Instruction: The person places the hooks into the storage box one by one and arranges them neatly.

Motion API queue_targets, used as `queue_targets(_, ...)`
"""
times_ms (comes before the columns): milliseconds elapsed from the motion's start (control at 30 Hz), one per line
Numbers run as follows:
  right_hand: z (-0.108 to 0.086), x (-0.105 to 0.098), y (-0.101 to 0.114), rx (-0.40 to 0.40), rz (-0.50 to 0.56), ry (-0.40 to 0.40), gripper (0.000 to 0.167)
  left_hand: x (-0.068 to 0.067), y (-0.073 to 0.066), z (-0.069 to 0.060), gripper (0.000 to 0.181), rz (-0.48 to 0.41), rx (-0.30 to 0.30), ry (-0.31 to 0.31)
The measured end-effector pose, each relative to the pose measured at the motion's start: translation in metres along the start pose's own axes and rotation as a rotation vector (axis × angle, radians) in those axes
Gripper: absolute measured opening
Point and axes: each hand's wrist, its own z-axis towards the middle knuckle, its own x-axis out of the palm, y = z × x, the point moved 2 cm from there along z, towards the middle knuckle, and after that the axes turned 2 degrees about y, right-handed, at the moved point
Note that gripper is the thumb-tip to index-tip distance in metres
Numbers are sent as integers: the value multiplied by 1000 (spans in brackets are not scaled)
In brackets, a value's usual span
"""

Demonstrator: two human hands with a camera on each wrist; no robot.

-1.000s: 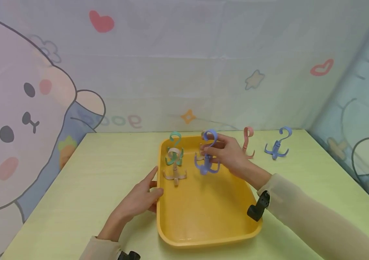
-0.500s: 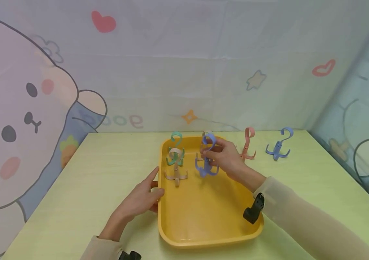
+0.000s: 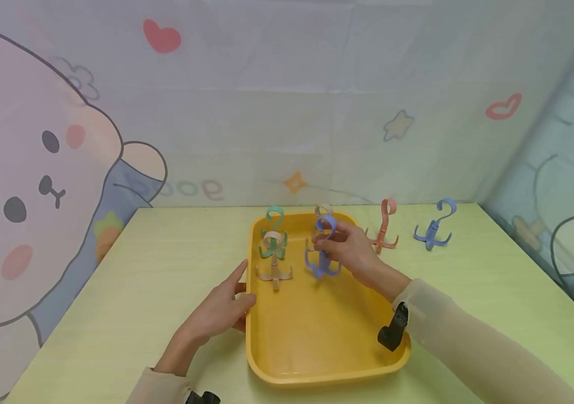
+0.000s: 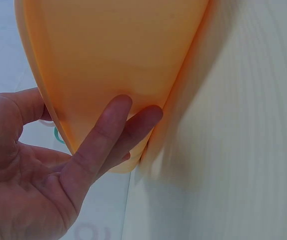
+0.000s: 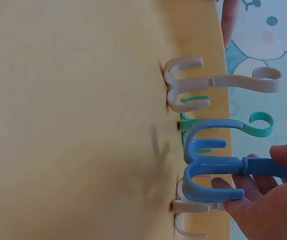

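Observation:
My right hand (image 3: 354,249) pinches a blue multi-prong hook (image 5: 213,165) by its stem. The hook is upright over the back part of a yellow tray (image 3: 317,336); whether it touches the floor cannot be told. My left hand (image 3: 216,311) is at the tray's left side, thumb over the rim and fingers along the outer wall (image 4: 108,60). At the tray's back left stand a green hook (image 3: 275,216) and, in front of it, a beige hook (image 3: 274,274). Another beige hook (image 3: 324,209) is partly hidden behind the blue one and my right hand.
On the pale green table (image 3: 165,252), right of the tray, stand a pink hook (image 3: 382,227) and another blue hook (image 3: 432,230). A patterned cloth (image 3: 266,112) hangs behind the table, and another cloth (image 3: 559,196) along its right side.
My right hand has lowered the blue hook a little toward the tray floor, and more of the beige hook behind now shows. My left hand stays at the rim.

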Motion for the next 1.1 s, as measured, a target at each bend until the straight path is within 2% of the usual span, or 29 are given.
queue_targets(467, 1, -3, -12, 3, 3, 3, 41, 0, -1, -3, 85, 7, 8, 2)
queue_targets(800, 1, -2, -14, -24, 11, 18, 41, 0, -2, -3, 85, 6, 14, 2)
queue_targets(1100, 2, -2, -15, -23, -30, 5, 37, 0, -1, -1, 84, 13, 3, -4)
